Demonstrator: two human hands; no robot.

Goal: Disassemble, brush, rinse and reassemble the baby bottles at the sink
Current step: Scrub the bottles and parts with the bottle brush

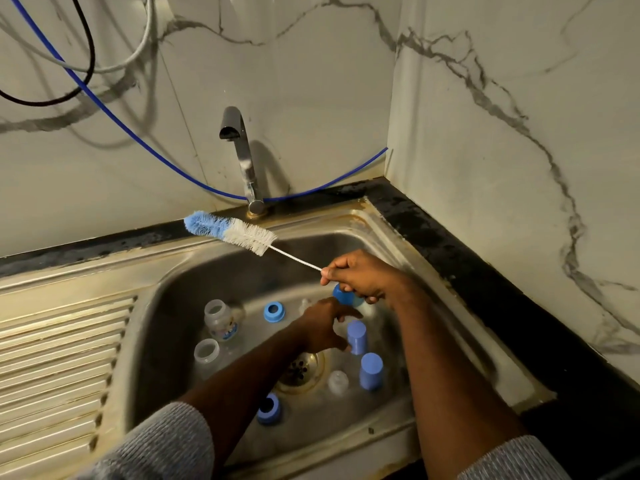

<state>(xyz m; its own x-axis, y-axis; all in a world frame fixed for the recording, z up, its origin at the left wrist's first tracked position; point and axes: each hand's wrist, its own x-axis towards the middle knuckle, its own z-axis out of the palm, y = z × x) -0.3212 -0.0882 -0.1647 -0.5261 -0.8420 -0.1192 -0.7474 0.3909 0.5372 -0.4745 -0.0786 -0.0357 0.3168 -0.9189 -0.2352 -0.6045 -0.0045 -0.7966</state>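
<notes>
Bottles uncapped in sink, right hand gripping brush, left hand spread near caps

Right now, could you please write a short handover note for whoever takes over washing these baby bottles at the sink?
Right hand: grips the bottle brush by its wire handle, bristles raised over the sink's back rim; a blue part shows under its fingers.
Left hand: open, reaching down beside a blue cap.
In the sink: two open bottles at the left, two blue rings, a second blue cap, a clear teat near the drain.
Done: bottles taken apart.
Left: rinsing and reassembly. Whether anything is brushed cannot be told. No water runs from the tap.
</notes>
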